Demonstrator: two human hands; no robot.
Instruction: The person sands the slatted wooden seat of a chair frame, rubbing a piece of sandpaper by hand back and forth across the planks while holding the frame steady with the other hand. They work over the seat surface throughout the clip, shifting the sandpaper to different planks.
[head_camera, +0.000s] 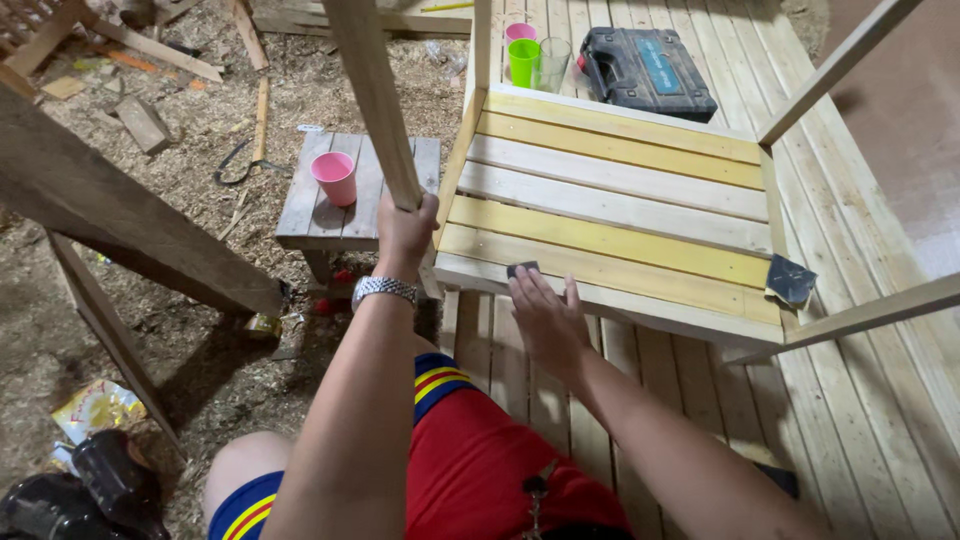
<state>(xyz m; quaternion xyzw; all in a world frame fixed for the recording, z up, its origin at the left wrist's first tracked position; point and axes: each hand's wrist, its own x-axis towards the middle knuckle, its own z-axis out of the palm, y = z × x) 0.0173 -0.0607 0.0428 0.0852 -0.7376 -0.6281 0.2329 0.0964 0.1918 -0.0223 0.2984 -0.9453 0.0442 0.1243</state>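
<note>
— So, what are the fingers doing?

— Left hand (405, 232) has its fingers wrapped tight round a leg (375, 100) of the upturned slatted frame (610, 210), a pale wooden post rising out of the top of the view. There is a metal watch (383, 289) on that wrist. Right hand (545, 320) lies flat, fingers spread, pressing a small dark sanding pad (522, 269) against the frame's front slat.

— And the frame itself?

— It sits on a plank deck (870, 400), slats alternating yellow and pale, with other legs slanting off to the right. A dark sheet of sandpaper (790, 280) lies at its right corner.

— What is around it?

— Just left, a small grey stool (365, 200) with a pink cup (334, 178) on it, standing on sawdust. Behind the frame, a green cup (523, 62), a second pink one (519, 31) and a clear glass (553, 62) stand together, near a dark tool case (645, 70). A heavy beam (120, 215) crosses at far left.
</note>
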